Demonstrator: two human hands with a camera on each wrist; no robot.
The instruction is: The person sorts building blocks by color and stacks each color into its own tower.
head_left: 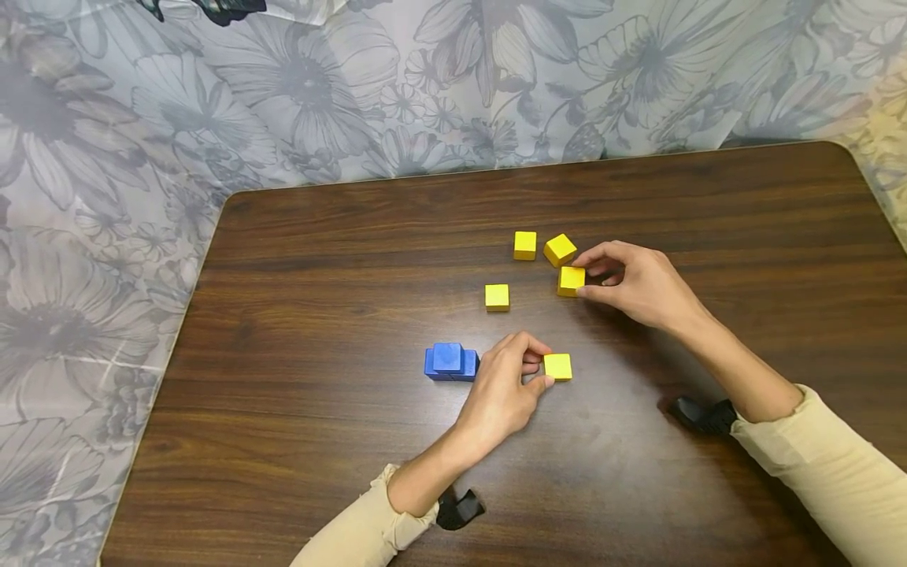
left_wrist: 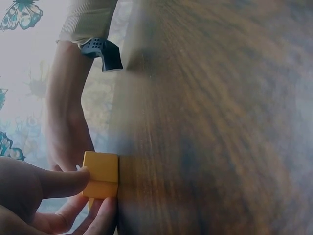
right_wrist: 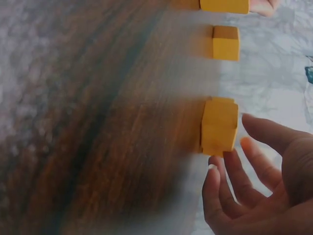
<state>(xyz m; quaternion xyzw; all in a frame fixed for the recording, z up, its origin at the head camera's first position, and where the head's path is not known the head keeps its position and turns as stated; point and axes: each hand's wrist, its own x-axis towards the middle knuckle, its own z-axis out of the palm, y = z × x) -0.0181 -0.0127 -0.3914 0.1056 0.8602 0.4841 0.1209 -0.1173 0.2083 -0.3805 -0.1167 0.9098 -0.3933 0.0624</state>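
Note:
Near the middle of the table, my left hand (head_left: 501, 386) pinches a yellow cube (head_left: 558, 368) between thumb and fingers. The left wrist view shows the thumb against one side of this cube (left_wrist: 101, 169), fingertips at another. Farther back on the right, my right hand (head_left: 634, 285) has its thumb and index finger spread beside another yellow cube (head_left: 571, 282). In the right wrist view a small gap shows between the thumb (right_wrist: 266, 132) and the cube there (right_wrist: 220, 125), and the fingers bend loosely beneath it.
Behind the right hand's cube sit a turned yellow cube (head_left: 560, 250) and another yellow cube (head_left: 525, 245). A further yellow cube (head_left: 497, 298) stands nearer. Left of my left hand, one blue cube (head_left: 447, 357) rests on two side-by-side blue blocks (head_left: 469, 365). Flowered cloth (head_left: 305, 87) borders the table.

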